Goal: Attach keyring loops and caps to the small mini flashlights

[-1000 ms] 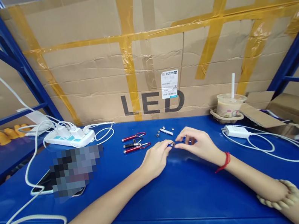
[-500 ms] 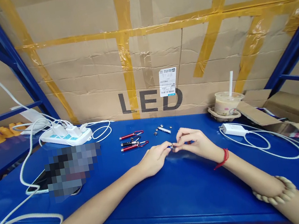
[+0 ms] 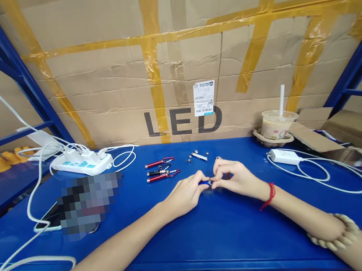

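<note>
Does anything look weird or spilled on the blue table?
One odd thing: a blocky patch of squares on the left of the blue table hides most of what lies there. Small metal bits lie loose around a silver tube. I see no spill; the drink cup stands upright.

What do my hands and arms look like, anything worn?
Your left hand and right hand are gloveless. Your right arm wears a thin red cord bracelet at the wrist and, higher up, a pale bracelet of chunky beads. Your left wrist is bare.
</note>
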A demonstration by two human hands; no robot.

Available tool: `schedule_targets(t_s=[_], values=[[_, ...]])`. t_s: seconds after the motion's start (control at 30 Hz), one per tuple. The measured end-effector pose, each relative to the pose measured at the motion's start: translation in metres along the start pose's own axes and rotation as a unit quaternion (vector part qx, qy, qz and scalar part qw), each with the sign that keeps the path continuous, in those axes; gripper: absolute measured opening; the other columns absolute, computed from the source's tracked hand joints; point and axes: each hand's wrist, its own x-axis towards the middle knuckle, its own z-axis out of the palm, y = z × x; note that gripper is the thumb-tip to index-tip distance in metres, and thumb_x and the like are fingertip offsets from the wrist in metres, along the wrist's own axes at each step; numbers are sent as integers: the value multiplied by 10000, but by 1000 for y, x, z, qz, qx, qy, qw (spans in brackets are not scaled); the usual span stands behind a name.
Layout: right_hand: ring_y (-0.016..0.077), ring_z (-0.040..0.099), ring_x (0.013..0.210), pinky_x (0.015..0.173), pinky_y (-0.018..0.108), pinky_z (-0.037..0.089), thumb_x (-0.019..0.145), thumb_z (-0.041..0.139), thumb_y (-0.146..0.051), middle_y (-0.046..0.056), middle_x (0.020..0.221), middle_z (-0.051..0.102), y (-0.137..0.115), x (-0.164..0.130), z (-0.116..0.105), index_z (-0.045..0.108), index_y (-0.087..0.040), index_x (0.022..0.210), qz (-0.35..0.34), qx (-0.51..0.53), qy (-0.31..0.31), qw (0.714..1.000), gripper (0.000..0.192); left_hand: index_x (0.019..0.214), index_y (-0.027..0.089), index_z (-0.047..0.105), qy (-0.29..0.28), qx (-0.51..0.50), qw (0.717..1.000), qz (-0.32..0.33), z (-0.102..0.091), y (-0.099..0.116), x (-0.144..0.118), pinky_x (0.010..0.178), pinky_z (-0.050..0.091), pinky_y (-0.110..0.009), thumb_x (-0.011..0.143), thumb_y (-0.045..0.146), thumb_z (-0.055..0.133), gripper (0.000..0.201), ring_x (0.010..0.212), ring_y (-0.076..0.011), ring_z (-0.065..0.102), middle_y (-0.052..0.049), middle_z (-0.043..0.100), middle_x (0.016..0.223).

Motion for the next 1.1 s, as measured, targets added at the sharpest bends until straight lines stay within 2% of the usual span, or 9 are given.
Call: schedule_targets(t_s=[0.13, 0.33, 0.47, 0.67, 0.8, 0.97, 1.1], values=[[132, 503, 619, 577, 256, 374, 780, 622, -396, 17, 666, 532, -1, -1, 2, 559, -167, 576, 10, -12, 17, 1000, 313, 871, 182, 426, 33, 5, 999, 18, 2, -2, 1, 813, 424, -273, 889, 226, 350, 90, 948, -157, 548, -56, 581, 1019], [122, 510, 608, 602, 250, 377, 771, 638, -317, 1, 688, 556, -3, -3, 2, 539, -171, 591, 56, -52, 3, 997, 252, 836, 175, 464, 67, 27, 996, 45, 6, -8, 4, 779, 430, -251, 877, 213, 379, 102, 884, -147, 556, -39, 591, 929], [126, 513, 608, 577, 245, 373, 774, 629, -341, 1, 689, 559, -4, -1, 0, 547, -176, 603, 67, -47, 7, 997, 251, 888, 173, 489, 88, 6, 995, 43, 5, -6, 4, 801, 423, -233, 879, 221, 394, 107, 912, -135, 552, -32, 593, 957], [134, 511, 595, 550, 246, 366, 765, 616, -420, 13, 653, 560, -5, 3, -3, 552, -175, 583, 87, -43, 21, 995, 312, 1102, 205, 478, 78, 7, 995, 57, 2, -2, 4, 876, 391, -240, 903, 221, 356, 235, 981, -128, 517, -12, 567, 1102], [132, 507, 581, 528, 238, 356, 739, 622, -454, 16, 640, 563, -3, 4, -4, 561, -169, 568, 116, -17, 27, 993, 338, 1123, 208, 497, 80, 19, 995, 58, 2, -2, 4, 859, 398, -255, 904, 227, 351, 264, 957, -140, 516, -17, 578, 1091], [122, 485, 545, 502, 230, 348, 639, 695, -467, 9, 624, 557, 3, 4, -5, 557, -158, 550, 178, 14, 30, 984, 350, 1114, 219, 509, 70, -19, 995, 65, 1, -1, 3, 854, 393, -242, 901, 230, 357, 263, 950, -132, 520, -14, 581, 1073], [121, 482, 547, 506, 226, 362, 626, 695, -487, 5, 621, 555, 5, 5, -4, 552, -157, 566, 189, 19, 31, 981, 365, 1122, 234, 489, 61, -33, 996, 59, 0, 1, 4, 831, 388, -235, 903, 242, 342, 263, 913, -127, 522, -11, 578, 1024]])
